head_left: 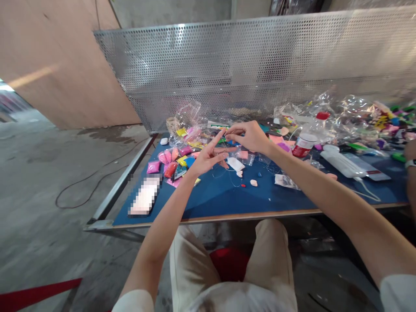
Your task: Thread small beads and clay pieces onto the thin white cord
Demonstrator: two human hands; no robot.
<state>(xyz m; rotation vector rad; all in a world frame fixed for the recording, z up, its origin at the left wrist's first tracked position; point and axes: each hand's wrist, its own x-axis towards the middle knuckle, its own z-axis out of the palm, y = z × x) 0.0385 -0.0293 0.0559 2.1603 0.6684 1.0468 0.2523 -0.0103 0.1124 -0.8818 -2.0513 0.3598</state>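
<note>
The left hand (208,161) has its fingers spread apart, and the right hand (251,136) bunches its fingertips at the left's index tip, by one small dark piece (225,134); whether they clamp it, I cannot tell. On one blue tabletop (214,209) below lie one red bit (243,185), one blue bit (259,174) and, between them, one larger pale lump (254,183); one red-labelled container (302,146) is farther right.
</note>
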